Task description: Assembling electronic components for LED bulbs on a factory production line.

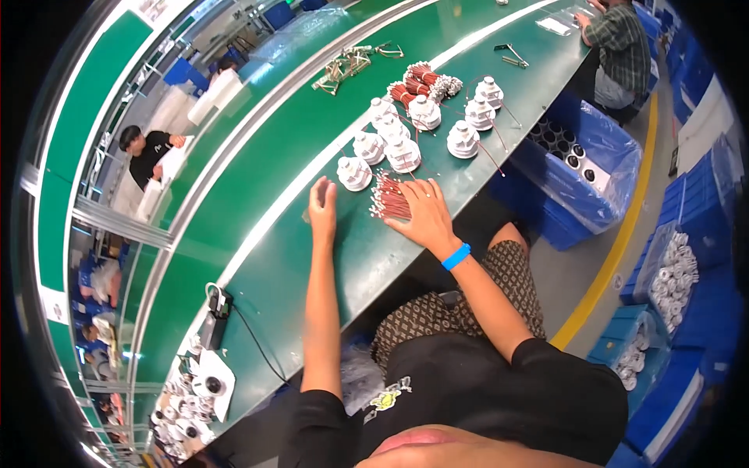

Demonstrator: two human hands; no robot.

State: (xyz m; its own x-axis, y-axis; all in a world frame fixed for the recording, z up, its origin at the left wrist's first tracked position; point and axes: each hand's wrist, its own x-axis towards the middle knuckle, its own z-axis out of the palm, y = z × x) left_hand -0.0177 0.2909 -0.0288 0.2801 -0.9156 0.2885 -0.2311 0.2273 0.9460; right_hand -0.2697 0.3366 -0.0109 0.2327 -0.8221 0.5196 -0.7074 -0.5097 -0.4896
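Observation:
My right hand (pixel 425 212), with a blue band (pixel 456 257) at the wrist, lies over a bundle of short red wires (pixel 388 196) with pale ends. Its fingers are stretched out and touch the bundle's right side. To the left, my left hand (pixel 322 206) is raised at the table with thumb and fingers apart, and I see nothing held in it. Just beyond it stands a white round lamp-like housing (pixel 354 174). Several similar white housings (pixel 403 155) stand grouped beyond the wires. Others, with thin wires trailing, stand farther right near a white housing (pixel 463 141).
Tied red wire bundles (pixel 421 82) and metal clips (pixel 343 69) lie farther back. A power strip (pixel 213 321) and white parts (pixel 183 417) are at left. Right of the table edge stands a blue lined crate (pixel 593 168). A person (pixel 620 47) sits at the far right.

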